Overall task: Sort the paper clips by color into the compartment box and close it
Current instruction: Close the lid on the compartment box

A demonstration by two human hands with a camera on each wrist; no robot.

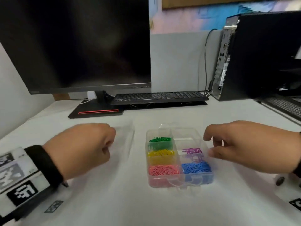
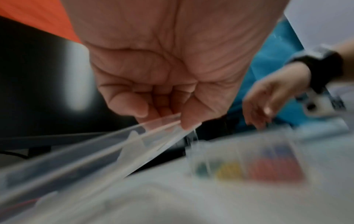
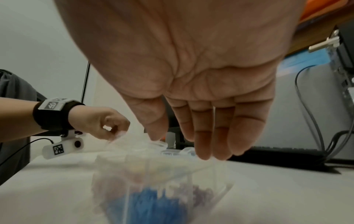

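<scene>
A clear compartment box sits on the white table. It holds green clips, yellow clips, pink clips, purple clips and blue clips, each colour in its own cell; the far right cell looks empty. My left hand is left of the box and pinches the clear lid between thumb and fingers, holding it tilted off the table. My right hand hovers at the box's right rim with relaxed fingers and holds nothing. Whether they touch the rim is unclear.
A dark monitor on a black base stands at the back left. A black keyboard lies behind the box. A computer tower and a second keyboard are at the right.
</scene>
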